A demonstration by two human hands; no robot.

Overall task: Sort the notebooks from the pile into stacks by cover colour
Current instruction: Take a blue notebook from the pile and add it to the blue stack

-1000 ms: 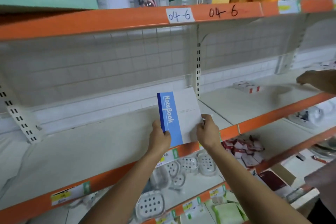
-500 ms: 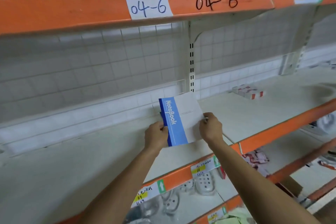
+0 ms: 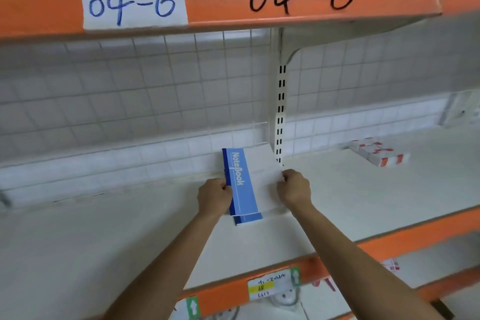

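Looking through the head camera, the left hand [image 3: 214, 197] and right hand [image 3: 294, 188] each keep a closed grip on a long edge of the blue-and-white notebook [image 3: 244, 182]. It has moved from the orange front lip [image 3: 389, 236] back toward the slotted upright [image 3: 280, 112], low over the white shelf [image 3: 130, 241]. A second blue notebook [image 3: 248, 219] peeks out beneath, so a blue stack appears to be forming.

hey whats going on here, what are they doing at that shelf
A person is holding a blue-and-white notebook with both hands: the left hand grips its blue spine edge and the right hand pinches the white edge. It sits low over the white shelf, on or just above a second blue notebook peeking out beneath, so a blue stack seems to be forming. Some red-and-white packs lie further right.
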